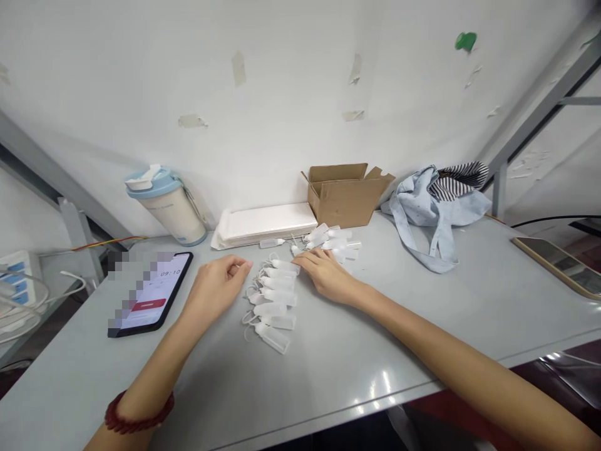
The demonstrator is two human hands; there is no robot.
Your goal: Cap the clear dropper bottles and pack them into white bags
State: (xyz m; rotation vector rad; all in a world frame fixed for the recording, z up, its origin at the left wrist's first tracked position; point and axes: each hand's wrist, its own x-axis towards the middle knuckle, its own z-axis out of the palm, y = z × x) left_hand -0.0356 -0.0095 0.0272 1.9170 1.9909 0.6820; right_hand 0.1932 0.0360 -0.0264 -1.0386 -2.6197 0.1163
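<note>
Several small clear plastic dropper bottles [275, 299] lie side by side in a row on the grey table [328, 369], between my two hands. My left hand [216, 285] rests on the table just left of the row, fingers curled loosely, thumb and forefinger together with nothing visible in them. My right hand [328, 274] lies flat just right of the row, fingertips touching the topmost bottle. Behind it is a loose heap of more bottles [331, 241].
A phone [153, 293] showing a timer lies at the left. At the back stand a blue-lidded cup [166, 203], a stack of white bags [265, 224], an open cardboard box [345, 194] and a cloth bag [436, 210]. Another phone [558, 266] lies at the right edge.
</note>
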